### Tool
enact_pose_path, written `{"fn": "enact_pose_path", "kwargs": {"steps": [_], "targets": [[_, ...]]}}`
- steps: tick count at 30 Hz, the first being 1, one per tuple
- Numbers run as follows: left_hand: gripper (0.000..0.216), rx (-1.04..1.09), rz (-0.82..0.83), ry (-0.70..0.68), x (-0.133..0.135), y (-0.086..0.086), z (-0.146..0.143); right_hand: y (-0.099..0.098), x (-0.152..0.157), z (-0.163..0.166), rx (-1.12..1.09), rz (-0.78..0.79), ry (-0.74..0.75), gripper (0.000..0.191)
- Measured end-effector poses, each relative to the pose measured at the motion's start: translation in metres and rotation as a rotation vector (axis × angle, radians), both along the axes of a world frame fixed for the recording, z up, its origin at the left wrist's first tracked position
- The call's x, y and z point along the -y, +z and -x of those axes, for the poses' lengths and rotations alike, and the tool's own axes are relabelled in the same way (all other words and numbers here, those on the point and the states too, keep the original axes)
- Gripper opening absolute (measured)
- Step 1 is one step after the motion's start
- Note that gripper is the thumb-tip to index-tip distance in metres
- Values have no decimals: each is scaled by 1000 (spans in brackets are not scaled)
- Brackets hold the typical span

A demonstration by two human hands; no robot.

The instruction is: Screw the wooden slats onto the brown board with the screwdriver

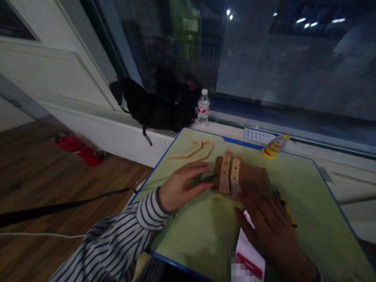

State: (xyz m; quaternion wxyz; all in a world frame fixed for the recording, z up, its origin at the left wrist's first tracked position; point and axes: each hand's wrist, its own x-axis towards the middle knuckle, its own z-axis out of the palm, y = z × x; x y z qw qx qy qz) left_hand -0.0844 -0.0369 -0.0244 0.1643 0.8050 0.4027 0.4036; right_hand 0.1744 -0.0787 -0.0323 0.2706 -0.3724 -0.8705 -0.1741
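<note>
Two light wooden curved pieces with small holes, the left one and the right one, lie side by side across a brown cardboard piece on the table. My left hand is open at the left of the cardboard, thumb and fingers apart, fingertips close to its edge. Over the cardboard's lower right side, my right hand has its fingers stretched out, tips near the lower end of the right wooden piece. Whether they touch it I cannot tell. Two more bent wooden pieces lie beyond my left hand.
A slim yellow-and-black tool lies right of the cardboard. At the table's back stands a clear bottle with a yellow cap. A water bottle and black bag rest by the window. A white-and-red item lies below my right hand.
</note>
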Motion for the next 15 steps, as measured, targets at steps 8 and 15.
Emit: {"fn": "enact_pose_path", "kwargs": {"steps": [8, 15], "targets": [[28, -256, 268, 239, 19, -11, 47, 1, 7, 29, 158, 121, 198, 33], [27, -515, 456, 225, 38, -32, 42, -4, 4, 63, 388, 292, 177, 40]]}}
